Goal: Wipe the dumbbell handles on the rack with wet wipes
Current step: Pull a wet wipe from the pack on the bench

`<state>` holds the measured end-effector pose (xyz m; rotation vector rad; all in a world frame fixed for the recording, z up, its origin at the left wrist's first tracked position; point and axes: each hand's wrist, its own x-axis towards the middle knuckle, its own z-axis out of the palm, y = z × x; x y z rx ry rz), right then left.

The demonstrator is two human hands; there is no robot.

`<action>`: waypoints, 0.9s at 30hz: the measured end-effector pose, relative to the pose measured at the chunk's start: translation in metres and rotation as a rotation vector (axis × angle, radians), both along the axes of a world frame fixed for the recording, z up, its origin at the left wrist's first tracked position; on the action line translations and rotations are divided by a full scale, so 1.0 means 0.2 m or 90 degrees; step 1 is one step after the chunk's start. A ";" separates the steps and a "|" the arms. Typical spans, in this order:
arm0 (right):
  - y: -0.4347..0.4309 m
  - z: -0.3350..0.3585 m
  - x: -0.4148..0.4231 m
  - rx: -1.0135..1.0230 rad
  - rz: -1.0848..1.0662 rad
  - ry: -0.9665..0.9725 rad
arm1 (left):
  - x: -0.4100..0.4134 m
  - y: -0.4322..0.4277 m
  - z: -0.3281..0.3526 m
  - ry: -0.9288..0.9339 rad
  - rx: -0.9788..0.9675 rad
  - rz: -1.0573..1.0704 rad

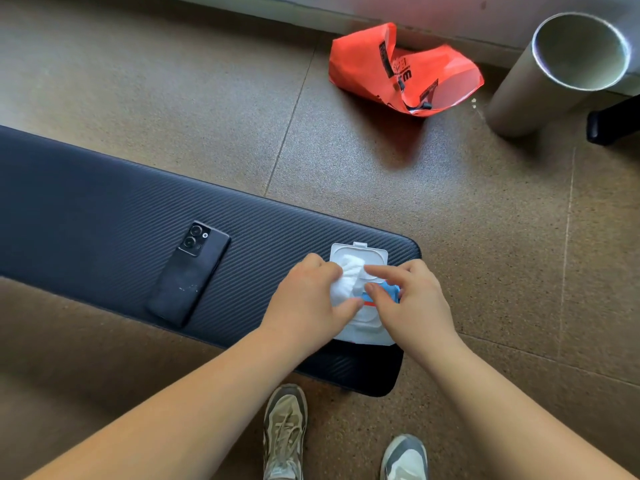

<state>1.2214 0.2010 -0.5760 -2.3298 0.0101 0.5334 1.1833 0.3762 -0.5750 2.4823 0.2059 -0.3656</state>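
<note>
A: Brown speckled floor [485,237] is spreading all round, and a dark ribbed desk [104,202] is running across it from the left.

B: What is lying beyond it?

A: A cardboard tube [519,98] is standing far right, with an orange bag [398,67] slumping left of it.

B: And on the desk?

A: A black phone [188,275] is lying towards the left. The wet wipes pack [367,330] is sitting at the right end, its lid [358,252] standing open on the far side. The left hand [304,306] is pinching a white wipe [349,275] at the opening. The right hand [412,306] is gripping the pack beside it.
</note>
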 end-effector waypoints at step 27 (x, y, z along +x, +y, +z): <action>0.10 0.34 -0.13 0.396 -0.216 0.160 | -0.06 -0.05 0.30 0.009 -0.522 0.355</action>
